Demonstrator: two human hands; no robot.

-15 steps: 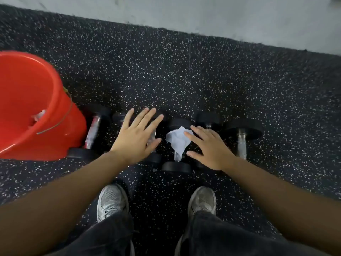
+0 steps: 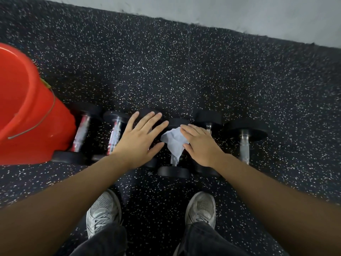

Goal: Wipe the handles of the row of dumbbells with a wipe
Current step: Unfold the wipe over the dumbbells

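Note:
Several black dumbbells with chrome handles lie in a row on the speckled rubber floor. A crumpled white wipe (image 2: 173,143) is draped over the handle of the middle dumbbell (image 2: 174,160). My right hand (image 2: 202,145) lies flat just right of it, fingers extended, with forefinger and thumb touching the wipe's right edge. It covers most of the neighbouring dumbbell (image 2: 208,119). My left hand (image 2: 140,139) is spread flat over another dumbbell left of the wipe and holds nothing. Two bare handles (image 2: 115,134) (image 2: 81,133) show further left, and one dumbbell (image 2: 244,146) lies at the far right.
A large red bucket (image 2: 27,111) with a wire handle stands at the left, against the leftmost dumbbell. A pale wall (image 2: 239,13) runs behind the floor mat. My two grey shoes (image 2: 103,209) (image 2: 201,207) stand just in front of the row.
My right hand has slid a little to the left, so its fingers now touch the wipe's edge. The left hand stays spread over its dumbbell.

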